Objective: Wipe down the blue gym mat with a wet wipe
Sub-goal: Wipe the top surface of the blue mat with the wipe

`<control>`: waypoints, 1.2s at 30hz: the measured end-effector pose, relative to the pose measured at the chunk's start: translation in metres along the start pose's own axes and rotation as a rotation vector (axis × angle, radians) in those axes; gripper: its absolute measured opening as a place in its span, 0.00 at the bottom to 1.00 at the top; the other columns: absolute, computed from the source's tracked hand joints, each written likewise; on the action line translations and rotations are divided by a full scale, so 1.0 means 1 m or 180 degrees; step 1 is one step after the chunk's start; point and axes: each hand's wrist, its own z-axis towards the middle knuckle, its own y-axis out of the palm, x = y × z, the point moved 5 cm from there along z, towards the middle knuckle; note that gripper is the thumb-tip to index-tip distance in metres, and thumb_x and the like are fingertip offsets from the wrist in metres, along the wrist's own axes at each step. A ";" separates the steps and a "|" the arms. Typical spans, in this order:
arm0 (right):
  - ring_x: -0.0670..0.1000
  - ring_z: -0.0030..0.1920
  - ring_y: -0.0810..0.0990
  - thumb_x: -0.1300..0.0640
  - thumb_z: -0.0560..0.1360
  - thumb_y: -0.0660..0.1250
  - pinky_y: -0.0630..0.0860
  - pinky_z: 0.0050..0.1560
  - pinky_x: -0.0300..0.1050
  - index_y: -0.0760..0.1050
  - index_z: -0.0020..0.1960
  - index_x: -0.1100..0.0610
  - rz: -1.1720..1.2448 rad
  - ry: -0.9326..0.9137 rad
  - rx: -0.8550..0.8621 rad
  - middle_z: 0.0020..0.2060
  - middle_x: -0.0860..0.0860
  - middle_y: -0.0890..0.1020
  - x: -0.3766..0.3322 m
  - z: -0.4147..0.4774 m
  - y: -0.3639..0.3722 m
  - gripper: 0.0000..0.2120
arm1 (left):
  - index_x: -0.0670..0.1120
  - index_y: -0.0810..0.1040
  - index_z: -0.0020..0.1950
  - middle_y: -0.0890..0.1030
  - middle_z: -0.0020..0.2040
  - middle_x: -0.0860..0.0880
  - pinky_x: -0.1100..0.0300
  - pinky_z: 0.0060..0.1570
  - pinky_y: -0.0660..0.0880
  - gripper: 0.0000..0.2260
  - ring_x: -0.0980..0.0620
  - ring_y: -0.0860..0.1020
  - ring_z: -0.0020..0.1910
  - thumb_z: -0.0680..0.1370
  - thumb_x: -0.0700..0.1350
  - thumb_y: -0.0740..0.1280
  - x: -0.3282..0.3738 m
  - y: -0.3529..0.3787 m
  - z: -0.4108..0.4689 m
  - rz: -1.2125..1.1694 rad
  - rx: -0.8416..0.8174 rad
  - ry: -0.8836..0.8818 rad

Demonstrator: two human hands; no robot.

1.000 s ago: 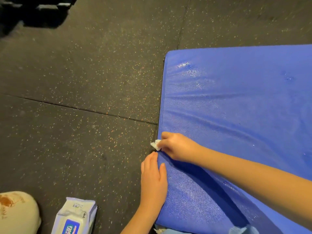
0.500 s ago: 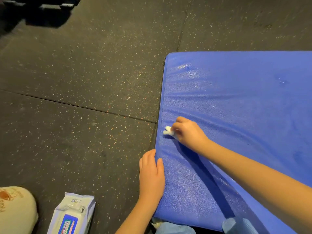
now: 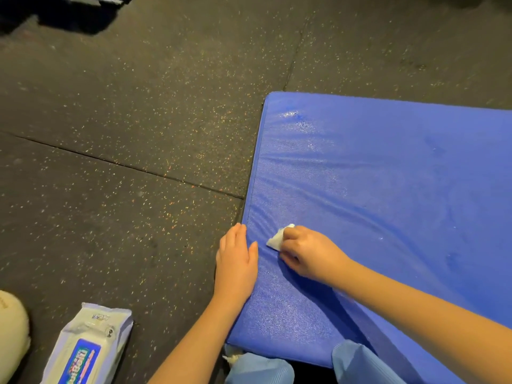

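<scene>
Blue gym mat (image 3: 388,189) lies flat on dark speckled rubber floor (image 3: 124,120) and fills the right half of the view. Its far-left corner and left edge are visible, and its near edge is against the person's knees. The cover is wrinkled, with creases running diagonally from the left edge toward the right. There is a wet sheen near the far-left corner and another shiny patch on the near-left part.

Right hand (image 3: 310,253) is on top of the mat near the left edge, fingers curled over a small bunched white wet wipe (image 3: 278,238). The wipe is pressed on the mat surface, with part of it sticking out past the fingertips toward the left. The right forearm comes in from the lower right, across the mat.

Left hand (image 3: 237,261) is laid flat, palm down, on the mat's left edge. Its fingers are straight and together, the thumb is spread onto the mat top, and it holds nothing. The hands are close side by side, not touching, with the wipe between them.

Wipes pack (image 3: 86,347) lies on the floor at lower left, well apart from the mat. It is white with a blue label, partly cut off by the frame. Beside it at the far left edge is a cream rounded object (image 3: 11,333), mostly out of frame, and I can't tell what it is. Light blue trouser knees (image 3: 257,367) are at the bottom, just at the mat's near edge. Floor tile seams run across the left and up from the mat's far corner. Dark blurred shape (image 3: 69,9) at top left.
</scene>
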 end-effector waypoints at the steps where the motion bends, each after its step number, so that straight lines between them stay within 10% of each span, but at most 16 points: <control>1: 0.60 0.36 0.77 0.62 0.72 0.65 0.71 0.31 0.47 0.76 0.40 0.61 -0.0044 0.0262 0.0140 0.36 0.54 0.77 0.012 0.005 -0.005 0.04 | 0.43 0.62 0.75 0.64 0.74 0.47 0.53 0.69 0.60 0.21 0.47 0.62 0.71 0.82 0.47 0.58 0.001 -0.001 0.001 0.0043 -0.0016 -0.0004; 5: 0.60 0.46 0.76 0.59 0.77 0.62 0.67 0.40 0.48 0.73 0.55 0.63 0.0034 0.0892 0.0251 0.46 0.56 0.78 0.022 0.013 -0.002 0.09 | 0.44 0.60 0.76 0.63 0.75 0.48 0.52 0.70 0.60 0.23 0.48 0.61 0.72 0.82 0.48 0.58 0.003 -0.001 0.000 0.0168 -0.0058 0.0016; 9: 0.61 0.43 0.76 0.58 0.77 0.62 0.68 0.39 0.50 0.76 0.44 0.63 0.0034 0.0791 -0.0188 0.43 0.58 0.76 0.005 0.000 0.005 0.09 | 0.43 0.61 0.76 0.62 0.75 0.47 0.53 0.70 0.58 0.23 0.47 0.60 0.73 0.83 0.48 0.58 0.006 -0.003 -0.003 0.0236 -0.0013 0.0042; 14: 0.59 0.35 0.69 0.60 0.76 0.63 0.60 0.34 0.46 0.68 0.37 0.59 -0.0225 0.1805 0.0644 0.37 0.55 0.68 0.057 -0.004 -0.019 0.10 | 0.45 0.59 0.77 0.58 0.77 0.47 0.52 0.72 0.54 0.22 0.49 0.56 0.75 0.83 0.48 0.55 0.009 -0.005 -0.006 0.0306 -0.0021 0.0090; 20: 0.57 0.35 0.73 0.51 0.74 0.62 0.70 0.29 0.49 0.74 0.41 0.61 -0.0006 0.0576 0.0293 0.38 0.55 0.73 0.021 -0.024 0.010 0.12 | 0.45 0.58 0.77 0.56 0.78 0.49 0.55 0.72 0.52 0.23 0.50 0.55 0.76 0.83 0.49 0.56 0.008 -0.002 -0.005 0.0336 -0.0122 0.0134; 27: 0.60 0.32 0.73 0.63 0.68 0.71 0.66 0.24 0.46 0.73 0.36 0.63 -0.0073 0.1074 0.1356 0.35 0.57 0.74 0.058 0.019 -0.010 0.07 | 0.41 0.63 0.74 0.61 0.75 0.46 0.56 0.70 0.57 0.22 0.49 0.58 0.73 0.82 0.47 0.59 0.011 -0.005 0.008 -0.0103 -0.0252 -0.0001; 32: 0.55 0.33 0.73 0.59 0.71 0.65 0.69 0.25 0.44 0.76 0.48 0.58 0.0043 -0.0010 0.0635 0.35 0.52 0.73 0.027 0.011 0.012 0.07 | 0.42 0.64 0.75 0.66 0.72 0.47 0.53 0.70 0.60 0.22 0.46 0.63 0.71 0.82 0.48 0.58 0.017 -0.008 0.059 -0.0539 -0.0419 -0.0361; 36: 0.59 0.29 0.70 0.66 0.68 0.71 0.68 0.22 0.47 0.73 0.40 0.63 0.0162 0.0949 0.1166 0.39 0.56 0.72 0.077 0.033 -0.010 0.06 | 0.44 0.64 0.74 0.71 0.68 0.50 0.58 0.62 0.66 0.21 0.48 0.70 0.67 0.82 0.50 0.57 0.028 -0.015 0.096 -0.1337 -0.0537 -0.0805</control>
